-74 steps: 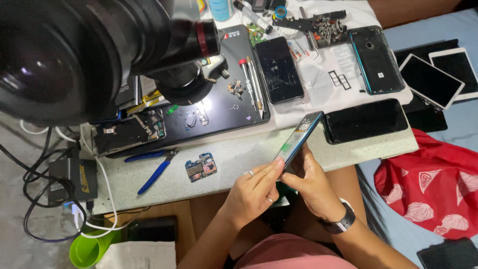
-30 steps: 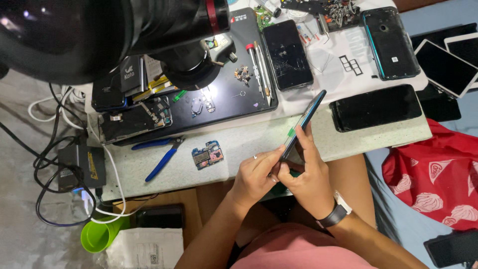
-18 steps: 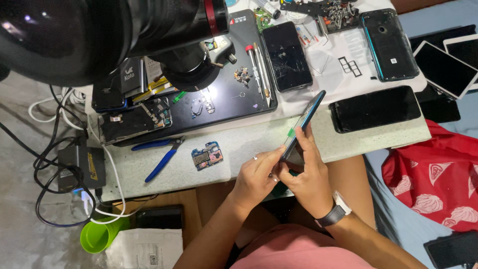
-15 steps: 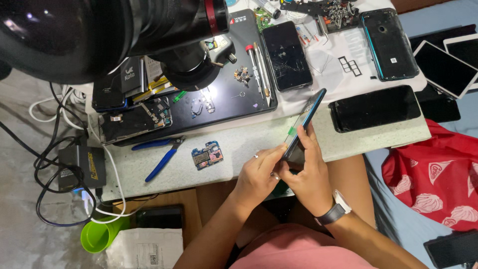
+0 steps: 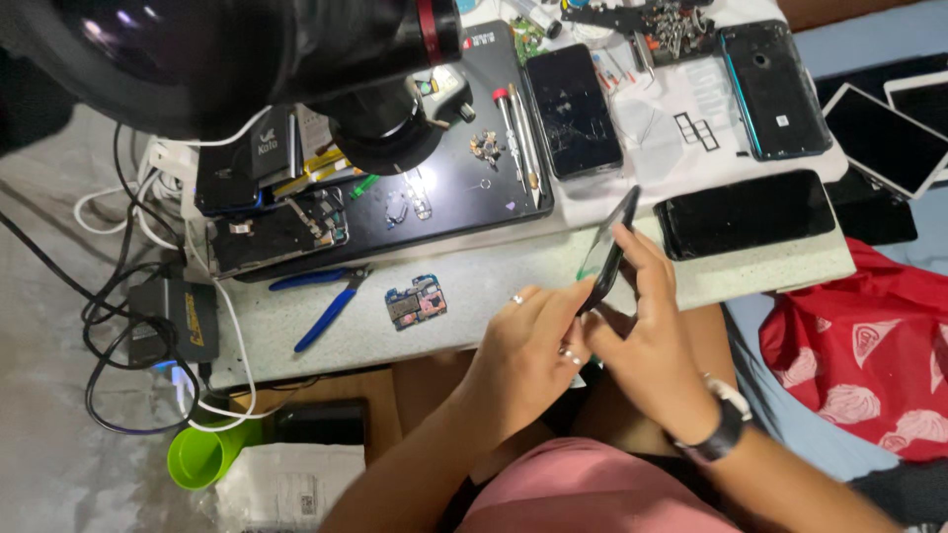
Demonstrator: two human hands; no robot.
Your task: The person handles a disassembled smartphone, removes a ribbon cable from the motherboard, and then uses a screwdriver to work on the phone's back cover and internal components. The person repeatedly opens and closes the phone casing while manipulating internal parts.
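- Head view: both hands meet at the near edge of the tabletop, gripping a dark phone held on edge.
- Its long axis slants up and away toward the far right corner.
- The left hand pinches the lower end; the right hand closes fingers along its right side, equally near.
- Blue pliers and a small circuit board lie to the left.

On the pale speckled stone counter lie blue-handled metal pliers and, just beside them, a small blue circuit board. Beside the counter: red cloth with white fan pattern, bright green plastic cup.
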